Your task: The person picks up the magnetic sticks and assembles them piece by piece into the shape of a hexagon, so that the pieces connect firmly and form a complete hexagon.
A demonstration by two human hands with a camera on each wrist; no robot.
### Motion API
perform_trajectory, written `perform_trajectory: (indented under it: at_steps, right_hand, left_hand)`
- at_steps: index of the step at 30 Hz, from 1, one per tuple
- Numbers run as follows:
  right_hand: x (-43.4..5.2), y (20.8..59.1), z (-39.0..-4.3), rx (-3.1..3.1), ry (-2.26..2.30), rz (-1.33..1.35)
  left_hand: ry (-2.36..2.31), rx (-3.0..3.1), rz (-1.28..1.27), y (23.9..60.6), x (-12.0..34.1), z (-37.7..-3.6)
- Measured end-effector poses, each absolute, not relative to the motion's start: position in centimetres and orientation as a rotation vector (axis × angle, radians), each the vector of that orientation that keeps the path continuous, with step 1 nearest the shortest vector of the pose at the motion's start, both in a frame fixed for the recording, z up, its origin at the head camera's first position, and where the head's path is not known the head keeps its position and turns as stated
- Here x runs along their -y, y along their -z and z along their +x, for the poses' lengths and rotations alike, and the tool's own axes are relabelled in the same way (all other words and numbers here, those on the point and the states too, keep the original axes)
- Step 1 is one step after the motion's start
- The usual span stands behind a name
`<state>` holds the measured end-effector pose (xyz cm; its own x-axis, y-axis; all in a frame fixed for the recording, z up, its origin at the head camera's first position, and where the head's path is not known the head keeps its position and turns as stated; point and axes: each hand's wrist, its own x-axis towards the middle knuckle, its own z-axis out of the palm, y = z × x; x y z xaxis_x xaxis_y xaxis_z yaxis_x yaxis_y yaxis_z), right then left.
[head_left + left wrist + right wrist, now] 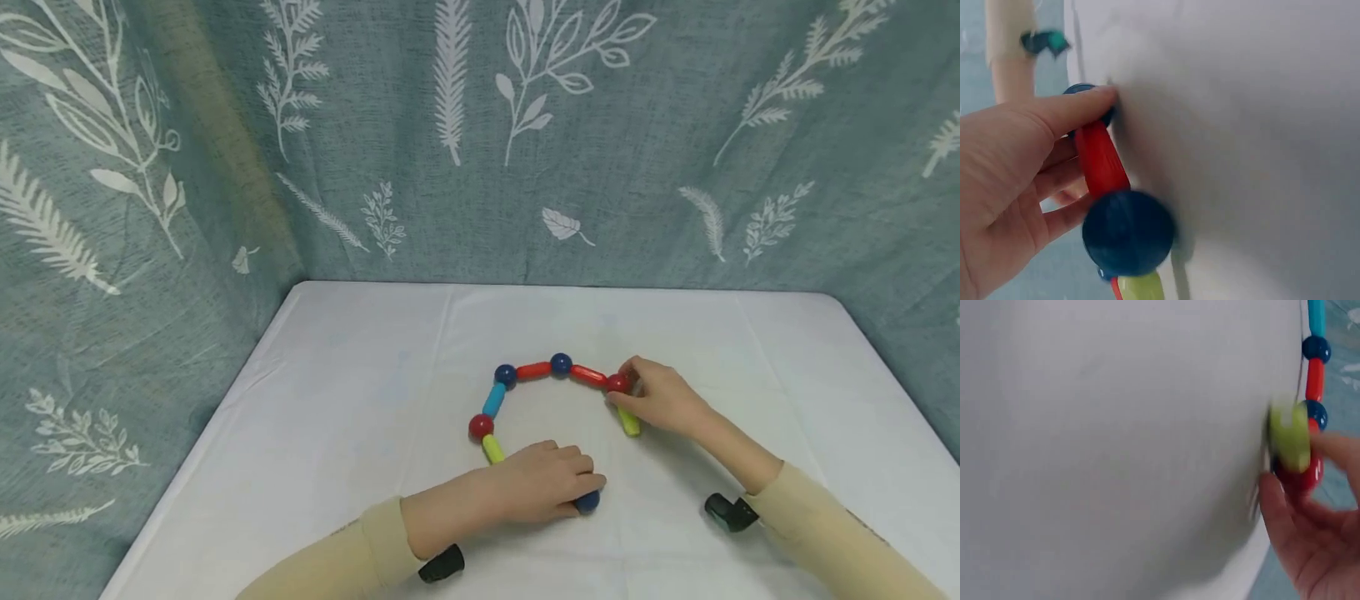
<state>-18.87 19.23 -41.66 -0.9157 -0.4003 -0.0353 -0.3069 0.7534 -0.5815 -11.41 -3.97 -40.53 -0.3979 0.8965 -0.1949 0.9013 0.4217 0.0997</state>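
Two hands work a half-closed bead-and-rod chain (pixel 534 370): left hand (pixel 543 483) grips a red rod (pixel 1100 159), right hand (pixel 660 398) pinches the red ball (pixel 617 383); the gap between them remains.

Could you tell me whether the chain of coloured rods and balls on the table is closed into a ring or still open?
Open. The chain arcs from the left hand to the right hand, with bare table between its two ends.

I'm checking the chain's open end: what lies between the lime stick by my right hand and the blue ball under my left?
Only bare white table, in the head view, between lime stick and blue ball.
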Motion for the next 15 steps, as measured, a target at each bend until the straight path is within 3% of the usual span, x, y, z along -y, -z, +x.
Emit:
perform_trajectory:
  at_steps: [8, 15]
  right_hand:
    - [-21.8, 41.7, -18.7, -2.761, 0.51, -1.482]
    - [-20.1, 42.5, -18.2, -2.701, 0.686, -1.549]
  left_hand:
    - [-0.462, -2.588, 1.14, 41.8, 6.6, -11.4]
    - [-0.671, -2.685, 0.874, 42.2, 5.9, -10.8]
